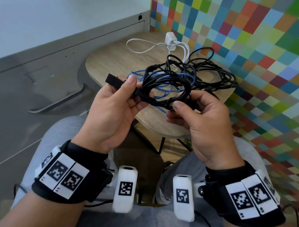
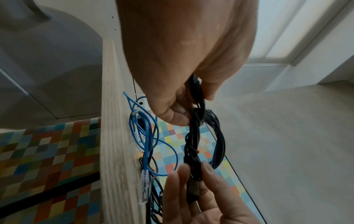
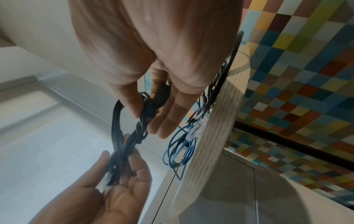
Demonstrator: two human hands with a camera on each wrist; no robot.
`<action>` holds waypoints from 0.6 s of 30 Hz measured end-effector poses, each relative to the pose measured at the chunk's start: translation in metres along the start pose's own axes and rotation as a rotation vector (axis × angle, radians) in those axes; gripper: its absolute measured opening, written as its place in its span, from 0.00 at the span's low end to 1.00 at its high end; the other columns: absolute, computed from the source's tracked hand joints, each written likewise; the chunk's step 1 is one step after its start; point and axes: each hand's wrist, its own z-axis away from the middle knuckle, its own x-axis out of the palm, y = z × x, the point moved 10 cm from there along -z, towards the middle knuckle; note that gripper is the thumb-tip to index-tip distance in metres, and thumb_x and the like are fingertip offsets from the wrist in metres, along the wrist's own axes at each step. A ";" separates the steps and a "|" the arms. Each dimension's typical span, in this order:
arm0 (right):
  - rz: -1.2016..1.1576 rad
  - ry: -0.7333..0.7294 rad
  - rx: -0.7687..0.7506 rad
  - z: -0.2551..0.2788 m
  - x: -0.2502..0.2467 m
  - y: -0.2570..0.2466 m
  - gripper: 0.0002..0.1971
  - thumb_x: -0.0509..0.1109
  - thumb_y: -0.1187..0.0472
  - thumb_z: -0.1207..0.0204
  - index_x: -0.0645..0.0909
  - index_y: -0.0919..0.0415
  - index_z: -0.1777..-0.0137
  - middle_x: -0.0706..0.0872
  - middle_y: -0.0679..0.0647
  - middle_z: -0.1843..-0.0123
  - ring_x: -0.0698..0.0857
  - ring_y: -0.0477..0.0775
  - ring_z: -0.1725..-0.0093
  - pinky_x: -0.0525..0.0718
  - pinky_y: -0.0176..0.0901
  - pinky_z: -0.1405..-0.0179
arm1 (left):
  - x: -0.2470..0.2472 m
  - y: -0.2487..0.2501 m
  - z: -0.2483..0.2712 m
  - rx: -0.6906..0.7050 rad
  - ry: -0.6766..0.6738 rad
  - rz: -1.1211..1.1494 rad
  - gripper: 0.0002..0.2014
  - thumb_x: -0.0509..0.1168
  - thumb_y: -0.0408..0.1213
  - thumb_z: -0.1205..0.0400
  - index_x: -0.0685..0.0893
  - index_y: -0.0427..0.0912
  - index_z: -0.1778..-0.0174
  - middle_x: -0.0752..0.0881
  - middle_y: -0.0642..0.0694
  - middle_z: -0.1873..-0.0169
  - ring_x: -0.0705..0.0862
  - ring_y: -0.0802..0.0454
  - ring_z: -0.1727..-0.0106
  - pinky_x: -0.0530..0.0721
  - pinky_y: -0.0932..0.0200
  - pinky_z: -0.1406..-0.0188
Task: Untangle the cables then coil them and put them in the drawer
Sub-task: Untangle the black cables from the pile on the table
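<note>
Head view: a small coil of black cable [image 1: 164, 89] is held up between both hands, above the near edge of the wooden table [image 1: 150, 117]. The left hand [image 1: 116, 102] pinches the cable close to its black plug [image 1: 114, 82], which points away to that hand's outer side. The right hand [image 1: 198, 111] has its thumb and fingertips closed on the opposite side of the coil, where the turns are gathered. Both grips are therefore closed on this one cable.

Beyond the grips, on the table, a blue network cable [image 1: 147, 77] lies just behind the coil, with a loose heap of other black cables [image 1: 210, 73] further away and a white charger with its cable [image 1: 169, 42] furthest. Whether the held coil is fully free of the blue cable cannot be told.

The step in hand is judged to be the finishing of this coil. It is done well if the turns are kept even by the right grip while the plug end is wound around the bundle and tucked in. A grey drawer front with a handle [image 1: 57, 103] is seen beside the left hand; it appears closed.
</note>
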 end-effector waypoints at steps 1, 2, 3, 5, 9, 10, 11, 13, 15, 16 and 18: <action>-0.011 -0.003 0.000 0.000 0.000 0.000 0.08 0.77 0.74 0.22 0.86 0.64 0.48 0.93 0.59 0.54 0.93 0.61 0.62 0.92 0.52 0.57 | -0.001 0.000 0.000 0.002 0.013 -0.010 0.07 0.64 0.40 0.14 0.79 0.42 0.56 0.89 0.43 0.61 0.89 0.47 0.56 0.86 0.58 0.54; -0.022 -0.002 0.001 -0.001 0.000 0.000 0.08 0.76 0.74 0.22 0.86 0.64 0.47 0.94 0.59 0.54 0.93 0.60 0.62 0.92 0.51 0.57 | -0.001 0.001 -0.001 0.005 0.024 -0.018 0.07 0.63 0.39 0.13 0.80 0.43 0.55 0.89 0.42 0.61 0.88 0.47 0.57 0.85 0.58 0.55; -0.030 -0.002 0.003 -0.001 -0.001 0.001 0.09 0.76 0.75 0.22 0.86 0.65 0.46 0.94 0.59 0.53 0.93 0.60 0.61 0.92 0.51 0.56 | -0.002 0.001 -0.001 0.010 0.030 -0.024 0.07 0.62 0.38 0.11 0.80 0.44 0.54 0.89 0.43 0.61 0.88 0.47 0.57 0.85 0.58 0.56; -0.038 -0.017 0.009 -0.002 0.000 0.003 0.10 0.76 0.75 0.22 0.87 0.64 0.43 0.94 0.60 0.51 0.93 0.59 0.59 0.92 0.50 0.54 | -0.003 0.000 -0.001 0.020 0.037 -0.055 0.05 0.62 0.37 0.11 0.80 0.44 0.52 0.89 0.45 0.61 0.87 0.47 0.58 0.84 0.59 0.58; -0.022 -0.036 -0.001 0.000 0.001 0.004 0.13 0.76 0.73 0.21 0.87 0.60 0.40 0.93 0.58 0.47 0.92 0.59 0.55 0.91 0.48 0.54 | -0.002 -0.002 -0.001 0.021 0.032 -0.090 0.09 0.67 0.38 0.15 0.80 0.39 0.43 0.91 0.38 0.54 0.87 0.48 0.58 0.84 0.59 0.58; -0.009 -0.039 -0.013 0.000 0.002 0.003 0.12 0.76 0.73 0.20 0.87 0.58 0.41 0.93 0.54 0.49 0.91 0.56 0.55 0.90 0.48 0.54 | -0.002 -0.002 -0.001 0.022 0.024 -0.088 0.12 0.68 0.39 0.16 0.80 0.37 0.41 0.90 0.36 0.52 0.87 0.48 0.58 0.85 0.60 0.58; 0.009 -0.044 -0.025 0.001 0.002 0.001 0.12 0.76 0.72 0.20 0.88 0.57 0.42 0.93 0.52 0.50 0.91 0.53 0.55 0.90 0.48 0.54 | -0.001 -0.002 -0.001 0.023 0.015 -0.085 0.14 0.68 0.39 0.17 0.79 0.36 0.40 0.90 0.35 0.51 0.88 0.49 0.57 0.85 0.61 0.59; 0.042 -0.054 -0.043 0.002 0.003 -0.002 0.12 0.75 0.72 0.19 0.88 0.56 0.42 0.93 0.49 0.49 0.91 0.49 0.53 0.90 0.48 0.53 | 0.000 -0.003 0.000 0.020 0.007 -0.071 0.18 0.71 0.38 0.17 0.78 0.34 0.35 0.90 0.34 0.49 0.88 0.49 0.57 0.86 0.61 0.59; 0.061 -0.062 -0.050 0.002 0.004 -0.003 0.12 0.75 0.71 0.18 0.88 0.54 0.43 0.93 0.51 0.47 0.91 0.48 0.51 0.90 0.47 0.53 | -0.002 -0.005 0.000 0.009 0.017 -0.057 0.24 0.72 0.35 0.19 0.77 0.31 0.29 0.90 0.34 0.48 0.89 0.47 0.55 0.87 0.61 0.58; 0.068 -0.066 -0.051 0.002 0.004 -0.004 0.12 0.75 0.71 0.18 0.89 0.53 0.43 0.93 0.51 0.46 0.91 0.48 0.50 0.90 0.46 0.53 | -0.003 -0.006 -0.001 0.004 0.023 -0.059 0.26 0.72 0.33 0.22 0.76 0.29 0.28 0.90 0.34 0.48 0.89 0.46 0.54 0.87 0.60 0.58; 0.079 -0.071 -0.053 0.002 0.005 -0.004 0.13 0.75 0.71 0.18 0.89 0.51 0.43 0.93 0.52 0.45 0.91 0.49 0.49 0.89 0.46 0.53 | -0.003 -0.007 -0.001 -0.005 0.029 -0.076 0.28 0.74 0.31 0.25 0.78 0.31 0.29 0.90 0.34 0.48 0.90 0.46 0.53 0.87 0.60 0.57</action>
